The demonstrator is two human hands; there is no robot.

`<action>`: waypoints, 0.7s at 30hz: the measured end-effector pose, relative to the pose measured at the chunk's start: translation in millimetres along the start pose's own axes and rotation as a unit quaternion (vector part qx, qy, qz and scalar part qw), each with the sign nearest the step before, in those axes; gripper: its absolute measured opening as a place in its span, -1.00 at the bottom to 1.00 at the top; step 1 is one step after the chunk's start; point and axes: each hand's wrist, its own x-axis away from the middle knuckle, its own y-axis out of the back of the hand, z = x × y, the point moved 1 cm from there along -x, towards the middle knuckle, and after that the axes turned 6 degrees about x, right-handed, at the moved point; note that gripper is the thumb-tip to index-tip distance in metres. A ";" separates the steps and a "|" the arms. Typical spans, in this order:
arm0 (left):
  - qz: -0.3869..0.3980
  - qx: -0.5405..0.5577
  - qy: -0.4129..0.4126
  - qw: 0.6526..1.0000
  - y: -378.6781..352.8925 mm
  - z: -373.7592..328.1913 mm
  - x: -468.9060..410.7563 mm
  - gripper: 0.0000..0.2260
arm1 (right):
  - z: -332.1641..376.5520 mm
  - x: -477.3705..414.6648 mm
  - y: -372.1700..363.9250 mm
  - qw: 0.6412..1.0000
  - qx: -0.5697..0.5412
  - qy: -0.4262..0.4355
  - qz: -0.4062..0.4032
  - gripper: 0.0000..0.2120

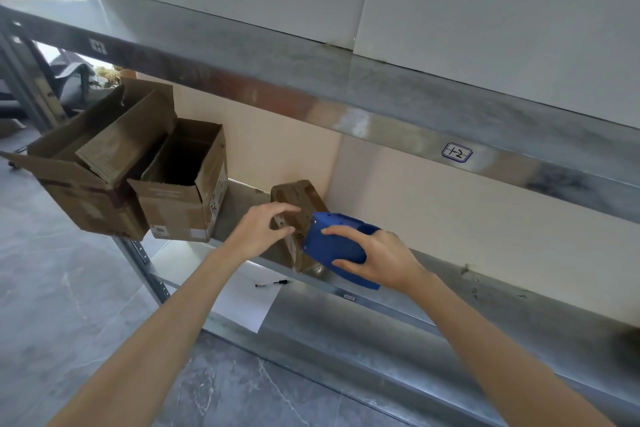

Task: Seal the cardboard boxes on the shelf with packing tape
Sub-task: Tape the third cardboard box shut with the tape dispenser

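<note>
Bare forearms reach up to a small taped brown box at the metal shelf's front edge. Left hand rests spread against it; right hand grips a blue plastic tape dispenser touching it. Two open cardboard boxes stand leftward.

Small brown cardboard box: closed, tilted on one edge, mid shelf, near front lip; white label on near face; glossy surface.

Blue tape dispenser: plastic body, nose pressed against small box's right side; tape roll not visible.

Medium cardboard box: left of small box, upright, flaps open, interior dark; printed label on right side.

Large cardboard box: far left end of shelf, touching medium box, overhanging shelf edge, flaps open and raised; old brown tape across near face.
</note>
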 end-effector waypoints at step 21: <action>0.079 0.117 0.024 0.990 -24.2 -18.6 -6.9 -0.75 | 7.6 11.9 11.4 0.998 0.007 0.056 0.030 -0.46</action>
